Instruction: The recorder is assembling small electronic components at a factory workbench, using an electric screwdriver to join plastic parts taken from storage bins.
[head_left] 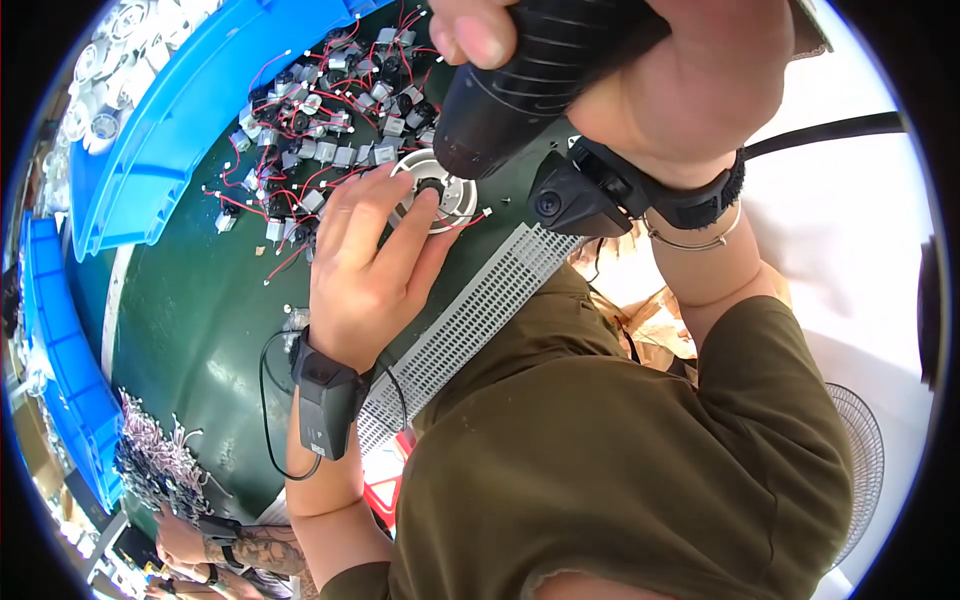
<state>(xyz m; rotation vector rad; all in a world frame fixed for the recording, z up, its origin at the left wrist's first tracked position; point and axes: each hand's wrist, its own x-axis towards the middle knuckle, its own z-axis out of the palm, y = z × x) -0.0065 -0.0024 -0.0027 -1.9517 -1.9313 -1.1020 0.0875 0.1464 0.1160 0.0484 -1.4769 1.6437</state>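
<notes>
My left hand (365,255) grips a white round plastic housing (463,198) on the green tabletop, fingers spread over its rim and onto a dark part (430,188) at its centre. A thin wire with a small white connector (487,212) sticks out beside it. My right hand (690,85) is wrapped round a black electric screwdriver (520,85), nose pointing down over the housing. Its bit is hardly visible, so I cannot tell whether it touches a screw. Just beyond my left hand lies a heap of small grey motors (345,155) with red and black wires.
A large blue bin (165,130) borders the heap, with white plastic parts (110,75) beyond it. Another blue bin (65,350) and a bundle of wires (165,465) lie left. A co-worker's hand (180,540) is at lower left. A white perforated strip (490,300) lines the near edge.
</notes>
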